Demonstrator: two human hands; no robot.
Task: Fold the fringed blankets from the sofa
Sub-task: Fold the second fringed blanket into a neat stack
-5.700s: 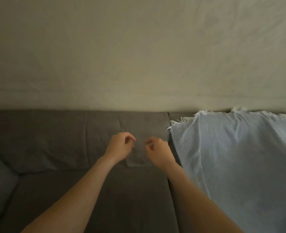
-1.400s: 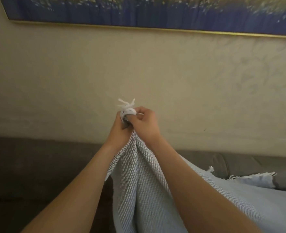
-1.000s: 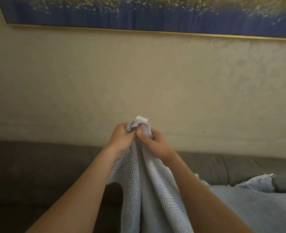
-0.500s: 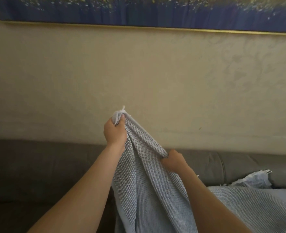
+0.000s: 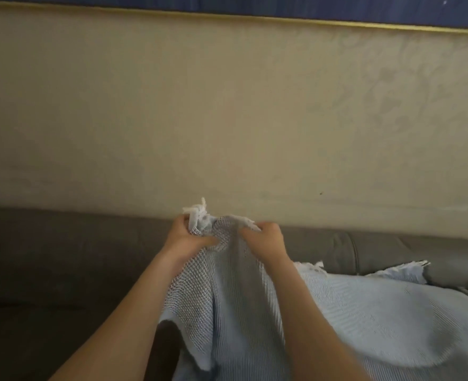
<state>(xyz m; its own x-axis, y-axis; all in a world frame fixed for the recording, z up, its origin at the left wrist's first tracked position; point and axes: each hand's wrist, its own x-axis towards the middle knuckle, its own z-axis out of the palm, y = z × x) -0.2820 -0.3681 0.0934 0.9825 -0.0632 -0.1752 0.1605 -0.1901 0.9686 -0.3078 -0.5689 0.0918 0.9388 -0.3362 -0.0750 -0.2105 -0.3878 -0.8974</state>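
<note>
A light blue waffle-weave blanket [image 5: 365, 320] with white fringe lies spread over the right half of the dark grey sofa [image 5: 62, 257]. Its near edge is lifted in front of me. My left hand [image 5: 184, 237] pinches a fringed corner, with white tassels sticking up above the fingers. My right hand [image 5: 266, 240] grips the same edge a short way to the right. The cloth hangs down between and below my forearms. Another fringed corner [image 5: 409, 270] rests against the sofa back at the right.
A beige wall [image 5: 227, 119] rises behind the sofa, with the gold-edged bottom of a blue picture [image 5: 255, 9] at the top. The sofa's left seat [image 5: 48, 325] has no blanket on it.
My left hand has lowered with the corner. My right hand has come up along the edge and now holds it beside the left hand. The view has tilted down a little.
</note>
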